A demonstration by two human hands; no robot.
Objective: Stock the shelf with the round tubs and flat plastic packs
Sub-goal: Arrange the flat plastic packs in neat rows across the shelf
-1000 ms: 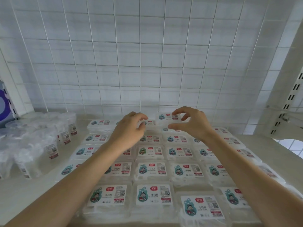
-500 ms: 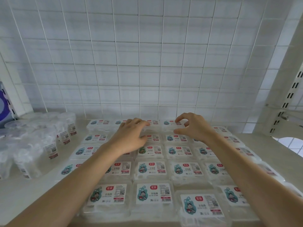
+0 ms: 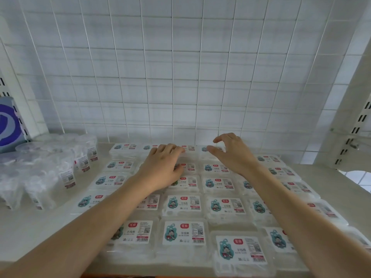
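Flat plastic packs (image 3: pixel 183 232) with white labels cover the shelf (image 3: pixel 36 223) in tight rows. Both hands reach to the back row. My left hand (image 3: pixel 162 167) lies palm down on the packs, its fingertips resting on a back-row pack (image 3: pixel 190 150). My right hand (image 3: pixel 232 153) hovers beside it with curved fingers lifted; its thumb tip touches the neighbouring back-row pack (image 3: pixel 215 154). Neither hand holds anything. Clear round tubs (image 3: pixel 66 173) stand clustered at the left of the shelf.
A white wire grid (image 3: pixel 172 77) closes the back of the shelf. A blue package (image 3: pixel 8 125) stands at the far left behind the tubs. A slotted white upright (image 3: pixel 357 121) rises at the right. Bare shelf shows between tubs and packs.
The hands lowered from above the back row down onto it. A pack they pinched a second ago now lies in the back row, and the fingers have opened.
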